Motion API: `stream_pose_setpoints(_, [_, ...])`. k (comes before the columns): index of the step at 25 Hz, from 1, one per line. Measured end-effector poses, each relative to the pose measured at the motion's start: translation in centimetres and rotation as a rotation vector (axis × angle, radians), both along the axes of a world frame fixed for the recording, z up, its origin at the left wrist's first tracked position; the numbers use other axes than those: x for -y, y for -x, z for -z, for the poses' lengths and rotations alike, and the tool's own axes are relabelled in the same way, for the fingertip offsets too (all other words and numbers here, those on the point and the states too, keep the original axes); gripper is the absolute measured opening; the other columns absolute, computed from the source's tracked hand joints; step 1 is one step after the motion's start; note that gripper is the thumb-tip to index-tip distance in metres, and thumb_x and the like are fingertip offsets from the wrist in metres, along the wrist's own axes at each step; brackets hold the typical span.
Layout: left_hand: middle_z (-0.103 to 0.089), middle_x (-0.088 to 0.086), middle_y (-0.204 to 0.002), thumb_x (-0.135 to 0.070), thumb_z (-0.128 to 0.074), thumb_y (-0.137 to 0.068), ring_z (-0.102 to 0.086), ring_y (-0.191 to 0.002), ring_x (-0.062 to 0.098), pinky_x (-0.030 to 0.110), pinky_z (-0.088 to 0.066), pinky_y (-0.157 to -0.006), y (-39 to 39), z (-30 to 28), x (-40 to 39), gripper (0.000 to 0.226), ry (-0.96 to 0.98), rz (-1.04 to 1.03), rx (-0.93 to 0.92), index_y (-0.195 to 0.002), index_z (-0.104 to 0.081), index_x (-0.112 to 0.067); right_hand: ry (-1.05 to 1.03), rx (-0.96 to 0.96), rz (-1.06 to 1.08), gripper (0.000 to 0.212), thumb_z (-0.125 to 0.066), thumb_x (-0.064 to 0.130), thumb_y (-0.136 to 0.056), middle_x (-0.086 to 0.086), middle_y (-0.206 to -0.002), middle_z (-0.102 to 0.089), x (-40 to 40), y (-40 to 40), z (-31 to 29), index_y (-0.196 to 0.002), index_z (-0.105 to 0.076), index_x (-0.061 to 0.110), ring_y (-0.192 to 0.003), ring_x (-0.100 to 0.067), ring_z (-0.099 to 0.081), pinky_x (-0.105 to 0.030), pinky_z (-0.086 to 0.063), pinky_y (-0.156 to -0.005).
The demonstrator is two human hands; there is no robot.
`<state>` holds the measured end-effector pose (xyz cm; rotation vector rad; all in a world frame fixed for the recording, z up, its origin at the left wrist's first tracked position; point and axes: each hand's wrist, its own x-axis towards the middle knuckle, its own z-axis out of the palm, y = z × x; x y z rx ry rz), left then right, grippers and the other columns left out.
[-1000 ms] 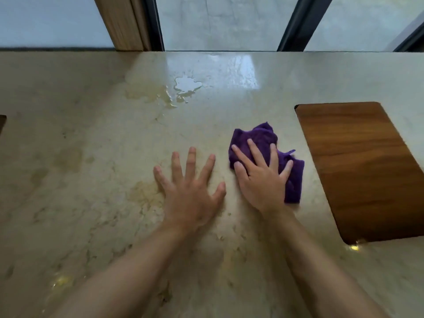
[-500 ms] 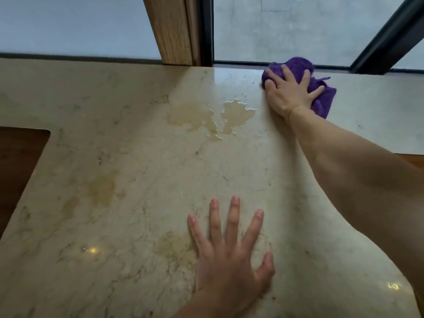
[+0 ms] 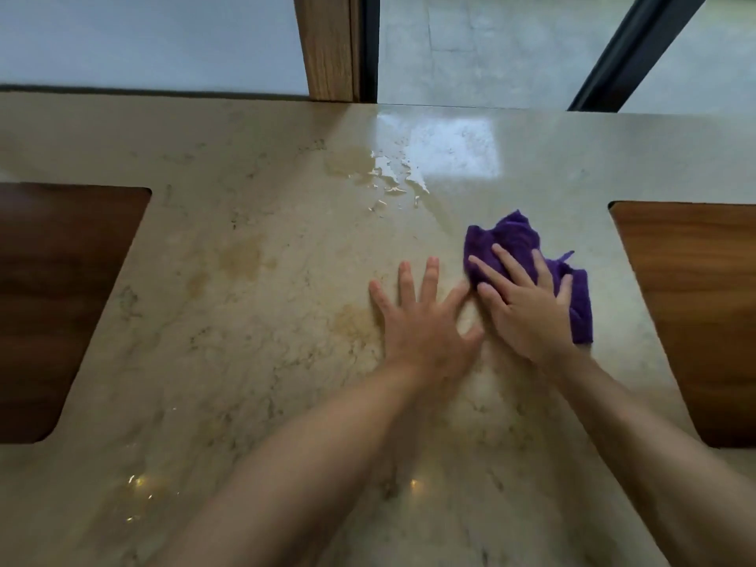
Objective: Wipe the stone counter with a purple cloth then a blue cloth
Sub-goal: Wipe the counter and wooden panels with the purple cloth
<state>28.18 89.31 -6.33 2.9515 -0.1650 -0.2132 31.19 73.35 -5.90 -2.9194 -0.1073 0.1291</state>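
Half a second ago your right hand [image 3: 527, 308] was far away at the back edge by the window, and now you have pulled it and the crumpled purple cloth [image 3: 527, 255] back toward you, to the middle of the shiny beige stone counter [image 3: 245, 321]. Your right hand lies flat on top of the cloth with its fingers straight and spread, pressing it down, not curled round it. Part of the cloth sticks out past your fingertips and out past the right side of your hand. Your left hand [image 3: 425, 325] is flat on the bare stone just beside it, fingers straight and spread wide, holding nothing. Its thumb is right next to your right hand, very close or touching. A wet puddle [image 3: 388, 178] sits farther back on the counter, well apart from the cloth, and it shines in the light from the window. You can see a dark brown wooden panel [image 3: 69, 304] set into the counter on the left and a lighter brown wooden panel [image 3: 695, 313] on the right. Behind the counter stands a wooden post [image 3: 327, 47] next to a dark window frame [image 3: 630, 55].
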Motion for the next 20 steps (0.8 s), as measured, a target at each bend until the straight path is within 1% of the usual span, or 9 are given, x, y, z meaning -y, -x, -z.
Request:
stream_pose_setpoints(2, [-0.013, -0.001, -0.167, -0.074, -0.032, -0.085, -0.003, -0.152, 0.037, 0.075, -0.001, -0.109, 0.3, -0.2, -3.9, 0.070, -0.012, 0.070, -0.003, -0.149, -0.023, -0.047, 0.019, -0.034, 0.078, 0.046, -0.018, 0.057, -0.101, 0.018, -0.163, -0.013, -0.7, 8.0, -0.6, -0.146, -0.021, 0.059, -0.152, -0.027, -0.001, -0.069, 0.000, -0.115])
stream_pose_setpoints(5, [-0.003, -0.005, -0.167, -0.082, -0.022, -0.082, 0.001, -0.151, 0.038, 0.075, -0.005, -0.111, 0.8, 0.0, -13.5, 0.075, -0.065, 0.000, -0.003, -0.150, -0.013, -0.051, 0.024, -0.167, 0.128, 0.052, -0.004, 0.067, -0.092, 0.025, -0.162, 0.000, -3.0, 19.8, -1.0, -0.143, -0.008, 0.065, -0.151, -0.020, 0.014, -0.065, 0.006, -0.116])
stream_pose_setpoints(7, [0.003, -0.005, -0.168, -0.084, -0.016, -0.080, -0.002, -0.150, 0.042, 0.076, -0.008, -0.111, 1.6, -0.1, -19.6, 0.077, -0.065, -0.022, -0.051, -0.150, -0.008, -0.052, 0.046, -0.185, 0.122, 0.054, -0.001, 0.073, -0.089, 0.025, -0.162, -0.006, -5.1, 27.4, -1.1, -0.142, -0.011, 0.068, -0.151, -0.019, 0.009, -0.068, 0.001, -0.115])
stream_pose_setpoints(9, [0.004, -0.004, -0.168, -0.085, -0.009, -0.078, -0.004, -0.150, 0.043, 0.075, -0.006, -0.112, 2.4, -0.1, -22.8, 0.080, -0.071, 0.017, -0.072, -0.151, -0.004, -0.053, 0.073, -0.166, 0.068, 0.057, -0.004, 0.070, -0.093, 0.019, -0.163, -0.014, -6.9, 33.2, -0.7, -0.147, -0.019, 0.058, -0.151, -0.024, -0.001, -0.069, -0.008, -0.112])
stream_pose_setpoints(10, [0.004, -0.005, -0.168, -0.085, -0.006, -0.077, -0.002, -0.151, 0.041, 0.073, -0.004, -0.113, 2.8, 0.1, -23.4, 0.081, -0.078, 0.034, -0.056, -0.152, -0.002, -0.054, 0.112, -0.141, 0.013, 0.057, -0.004, 0.066, -0.096, 0.017, -0.164, -0.011, -7.5, 35.1, -0.3, -0.150, -0.018, 0.053, -0.152, -0.026, 0.001, -0.068, -0.009, -0.110])
stream_pose_setpoints(13, [0.001, -0.005, -0.168, -0.083, -0.003, -0.080, 0.002, -0.152, 0.037, 0.070, 0.000, -0.115, 3.7, 0.8, -23.6, 0.078, -0.093, 0.049, 0.013, -0.152, 0.000, -0.054, 0.263, 0.003, -0.101, 0.056, -0.006, 0.056, -0.100, 0.009, -0.166, 0.001, -7.8, 35.6, 0.2, -0.155, -0.007, 0.043, -0.151, -0.036, -0.003, -0.073, -0.021, -0.103])
stream_pose_setpoints(16, [-0.007, -0.001, -0.168, -0.080, -0.010, -0.084, -0.005, -0.152, 0.040, 0.071, -0.005, -0.114, 3.9, 1.1, -23.7, 0.076, -0.103, 0.065, 0.062, -0.154, -0.007, -0.051, 0.255, 0.038, -0.104, 0.064, -0.031, 0.049, -0.098, 0.006, -0.166, -0.001, -8.5, 32.3, 0.7, -0.156, -0.004, 0.040, -0.133, -0.046, -0.037, -0.080, -0.035, -0.091])
stream_pose_setpoints(18, [-0.020, 0.005, -0.166, -0.075, -0.021, -0.087, -0.017, -0.149, 0.044, 0.073, -0.013, -0.111, 4.0, 1.1, -23.6, 0.075, -0.108, 0.097, 0.083, -0.155, -0.021, -0.044, 0.131, -0.044, 0.047, 0.058, -0.022, 0.062, -0.097, 0.013, -0.163, -0.010, -9.3, 27.0, 0.3, -0.152, -0.010, 0.050, -0.134, -0.044, -0.036, -0.080, -0.022, -0.100])
stream_pose_setpoints(20, [-0.027, 0.008, -0.163, -0.072, -0.030, -0.088, -0.024, -0.146, 0.047, 0.075, -0.017, -0.109, 4.3, 1.1, -23.5, 0.074, -0.129, 0.129, 0.092, -0.154, -0.030, -0.039, 0.050, -0.082, 0.145, 0.056, -0.022, 0.065, -0.093, 0.019, -0.164, -0.013, -9.5, 19.1, -0.1, -0.148, -0.013, 0.058, -0.143, -0.040, -0.022, -0.082, -0.013, -0.102])
